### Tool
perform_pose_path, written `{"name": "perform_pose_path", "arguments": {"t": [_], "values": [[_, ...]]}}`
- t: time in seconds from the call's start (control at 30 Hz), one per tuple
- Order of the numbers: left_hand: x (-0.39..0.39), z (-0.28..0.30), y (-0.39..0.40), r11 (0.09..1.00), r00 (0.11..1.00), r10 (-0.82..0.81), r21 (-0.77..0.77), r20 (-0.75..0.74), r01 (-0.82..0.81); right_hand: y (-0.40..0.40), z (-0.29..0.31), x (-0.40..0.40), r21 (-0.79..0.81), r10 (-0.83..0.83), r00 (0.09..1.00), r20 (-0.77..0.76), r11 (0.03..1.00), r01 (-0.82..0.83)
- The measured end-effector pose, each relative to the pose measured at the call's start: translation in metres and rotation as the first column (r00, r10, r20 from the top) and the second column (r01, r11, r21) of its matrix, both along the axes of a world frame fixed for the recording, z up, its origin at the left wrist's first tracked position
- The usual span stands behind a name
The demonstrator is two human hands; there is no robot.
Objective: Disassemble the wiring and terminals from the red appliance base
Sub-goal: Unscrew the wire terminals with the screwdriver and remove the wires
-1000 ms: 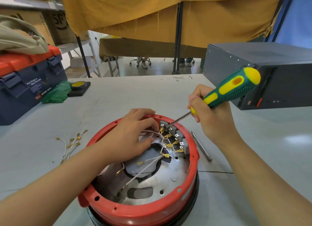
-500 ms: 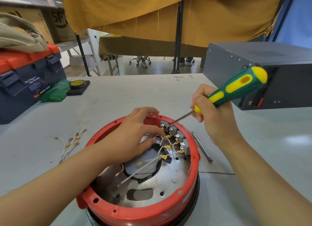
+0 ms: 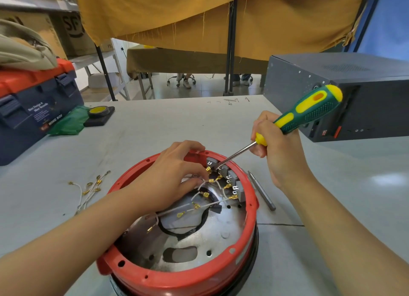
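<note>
Two hands work inside the red base (image 3: 177,275) on the table (image 3: 155,127). At its far rim, the right hand (image 3: 276,154) grips a screwdriver (image 3: 305,114), tip at the grey terminals (image 3: 223,170); the left hand (image 3: 174,176) seemingly pinches white wires (image 3: 205,183) beside them.

Hemmed in on the right by a dark metal case (image 3: 354,101), on the left by a blue toolbox (image 3: 33,116). Bare worktop (image 3: 155,123) between them. Loose wires (image 3: 88,191) left of the red base (image 3: 177,275), a metal bit (image 3: 262,190) just right of it.
</note>
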State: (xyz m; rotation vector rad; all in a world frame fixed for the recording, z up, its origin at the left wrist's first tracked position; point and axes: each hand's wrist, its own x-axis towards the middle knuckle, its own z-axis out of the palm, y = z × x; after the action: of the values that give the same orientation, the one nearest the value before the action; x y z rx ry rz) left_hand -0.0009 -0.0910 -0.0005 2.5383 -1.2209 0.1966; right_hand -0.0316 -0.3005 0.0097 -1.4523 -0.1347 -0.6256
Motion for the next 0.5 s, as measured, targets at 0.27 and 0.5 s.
{"name": "perform_pose_path", "arguments": {"t": [0.27,0.5], "values": [[-0.0013,0.0005,0.0006,1.0,1.0,0.01,-0.018,-0.011,-0.01,0.0059,-0.0024,-0.0022,-0.017,0.01,1.0,0.02,1.0,-0.01],[0.0009,0.0041,0.0037,0.998,0.999,0.012,-0.06,-0.05,-0.015,0.0019,0.0007,-0.0021,0.175,-0.045,0.995,0.09,0.984,0.029]]}}
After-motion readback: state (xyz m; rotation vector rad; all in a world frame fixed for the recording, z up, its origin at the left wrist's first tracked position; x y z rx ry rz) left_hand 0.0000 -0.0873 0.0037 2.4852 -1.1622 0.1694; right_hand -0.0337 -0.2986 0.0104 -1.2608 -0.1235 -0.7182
